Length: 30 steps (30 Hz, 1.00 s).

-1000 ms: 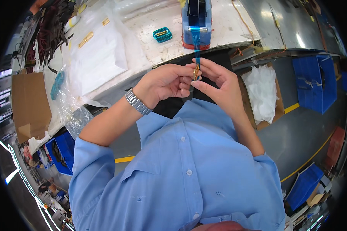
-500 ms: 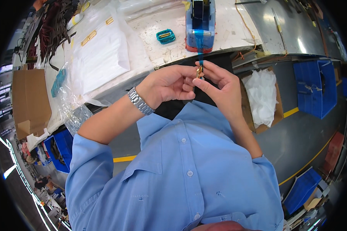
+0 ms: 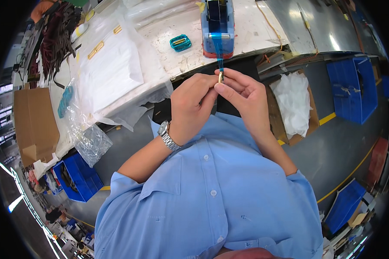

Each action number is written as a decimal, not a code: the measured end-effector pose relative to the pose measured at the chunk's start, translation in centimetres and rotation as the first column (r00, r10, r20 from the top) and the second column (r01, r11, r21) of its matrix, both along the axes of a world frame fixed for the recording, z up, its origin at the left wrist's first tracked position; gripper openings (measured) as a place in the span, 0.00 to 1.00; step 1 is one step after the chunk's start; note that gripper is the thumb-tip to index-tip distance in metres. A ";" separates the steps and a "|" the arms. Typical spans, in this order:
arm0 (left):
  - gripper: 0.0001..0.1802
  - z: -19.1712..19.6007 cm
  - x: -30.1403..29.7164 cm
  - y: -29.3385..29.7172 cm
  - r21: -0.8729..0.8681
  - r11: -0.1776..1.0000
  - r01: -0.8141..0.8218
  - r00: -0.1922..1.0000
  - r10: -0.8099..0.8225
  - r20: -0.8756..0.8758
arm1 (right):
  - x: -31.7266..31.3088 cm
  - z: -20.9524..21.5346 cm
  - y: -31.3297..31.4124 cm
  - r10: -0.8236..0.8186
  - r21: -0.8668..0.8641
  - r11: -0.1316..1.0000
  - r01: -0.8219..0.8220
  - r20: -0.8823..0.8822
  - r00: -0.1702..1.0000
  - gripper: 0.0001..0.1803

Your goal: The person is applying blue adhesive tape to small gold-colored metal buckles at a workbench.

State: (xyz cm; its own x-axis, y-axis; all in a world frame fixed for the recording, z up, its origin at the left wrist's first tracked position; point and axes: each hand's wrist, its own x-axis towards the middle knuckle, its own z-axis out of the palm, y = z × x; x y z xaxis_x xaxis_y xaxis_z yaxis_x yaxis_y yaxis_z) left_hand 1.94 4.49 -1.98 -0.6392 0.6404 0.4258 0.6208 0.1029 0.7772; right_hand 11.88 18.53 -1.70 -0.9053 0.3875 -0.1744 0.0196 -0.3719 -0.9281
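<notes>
Head view: far left, gold buckles (image 3: 96,50) lie on a white sheet (image 3: 110,77); further right, a teal-wrapped piece (image 3: 180,42) sits on the surface (image 3: 160,52). The left hand's (image 3: 190,103) fingers curl against the narrow, shiny gold piece (image 3: 221,78); whether they pinch cannot be told. Blue tape (image 3: 219,54) reaches it from the dispenser (image 3: 206,32). The right hand's (image 3: 250,97) thumb and fingers pinch it. Shirt (image 3: 214,172) marks are unreadably small.

White workbench (image 3: 255,32) shows worn, marked top. Clock centred on view: blue tape dispenser (image 3: 229,46) with red base stands just past 12; teal-wrapped piece (image 3: 180,42) lies just before 12; white sheet (image 3: 112,73) lies at 10.
</notes>
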 end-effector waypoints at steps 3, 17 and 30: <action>0.06 -0.2 -0.4 0.2 -0.016 1.000 0.012 0.997 -0.013 -0.073 | -0.2 -0.1 0.0 -0.031 0.033 0.999 0.030 0.013 0.999 0.23; 0.13 4.0 -7.1 2.0 -0.030 0.957 0.289 0.535 -0.135 0.834 | -1.1 -0.8 1.9 0.117 0.174 0.979 -0.108 -0.044 0.992 0.24; 0.19 5.6 -9.9 3.0 -0.073 0.941 0.330 0.318 -0.038 0.947 | -4.3 -0.7 2.1 -0.082 0.208 0.970 0.125 -0.201 0.976 0.25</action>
State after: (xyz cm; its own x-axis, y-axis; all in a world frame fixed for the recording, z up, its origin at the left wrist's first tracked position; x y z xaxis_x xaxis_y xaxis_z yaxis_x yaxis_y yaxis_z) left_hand -7.98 7.45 3.59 -0.3709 0.7699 -0.5194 -0.4593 0.3340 0.8231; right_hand 7.54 20.61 -2.43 -0.8663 0.4903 0.0956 -0.1923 -0.1507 -0.9697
